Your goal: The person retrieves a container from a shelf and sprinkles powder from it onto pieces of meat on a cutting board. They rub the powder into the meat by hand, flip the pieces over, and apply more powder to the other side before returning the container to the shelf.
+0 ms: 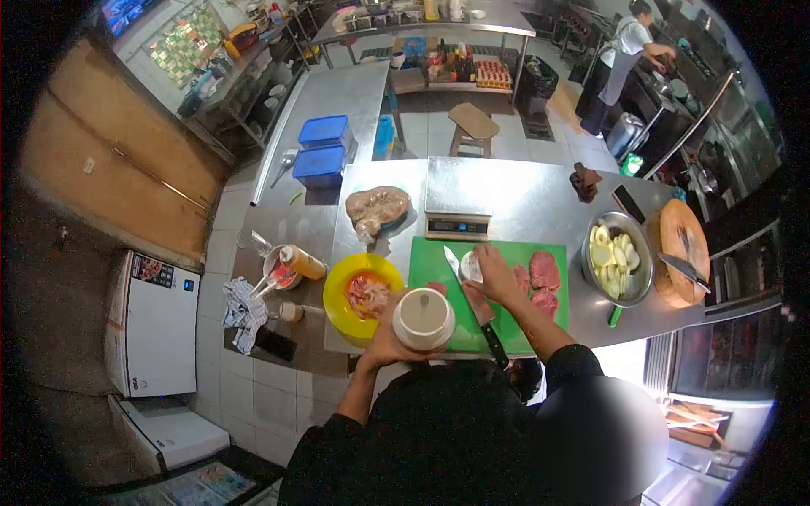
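Note:
My left hand [386, 344] is wrapped round a white plastic jar [423, 319] with an open top, held over the near left edge of the green cutting board [430, 253]. In my right hand [496, 275] is a small white round lid [471, 267], above the board. A knife [477, 304] with a black handle lies across the board, its blade passing beside the lid. Slices of red meat [545, 271] rest on the board's right side, with a smaller piece partly hidden near the jar. Left of the jar, a yellow bowl [332, 295] contains raw meat strips.
Behind the board stands a digital scale [458, 226]. To the right are a steel bowl [591, 282] of pale cut vegetables and a round wooden board [675, 221] with a knife on it. A tied plastic bag [376, 208] and blue containers [319, 166] sit left. Another person [620, 63] works far right.

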Demonstrator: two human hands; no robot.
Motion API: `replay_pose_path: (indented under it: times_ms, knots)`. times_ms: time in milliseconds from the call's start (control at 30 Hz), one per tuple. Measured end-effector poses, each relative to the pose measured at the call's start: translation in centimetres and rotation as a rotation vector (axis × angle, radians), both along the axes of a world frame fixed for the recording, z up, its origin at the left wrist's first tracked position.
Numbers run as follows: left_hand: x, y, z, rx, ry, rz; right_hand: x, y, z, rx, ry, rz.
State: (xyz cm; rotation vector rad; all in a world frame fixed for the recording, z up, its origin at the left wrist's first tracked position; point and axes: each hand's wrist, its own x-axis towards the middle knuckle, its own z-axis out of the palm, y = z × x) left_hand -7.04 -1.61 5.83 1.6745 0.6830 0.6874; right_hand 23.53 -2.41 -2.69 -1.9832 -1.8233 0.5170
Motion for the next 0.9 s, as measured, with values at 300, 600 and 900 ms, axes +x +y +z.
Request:
replay_pose_path:
  times_ms: [300, 600, 900]
  knots:
    - [2.9, 0.2, -1.7, 0.292, -0.072, 0.001, -2.7, -3.7, 16.7, 0.27, 0.539, -0.048]
    - [3.4, 1.4, -9.0, -0.074, -0.179, 0.226, -5.9, -8.4, 22.5, 0.402, 0.075, 0.214]
    - [5.9, 2.1, -0.5, 0.971, -0.079, 0.346, -7.6, -7.1, 18.8, 0.432, -0.144, 0.082]
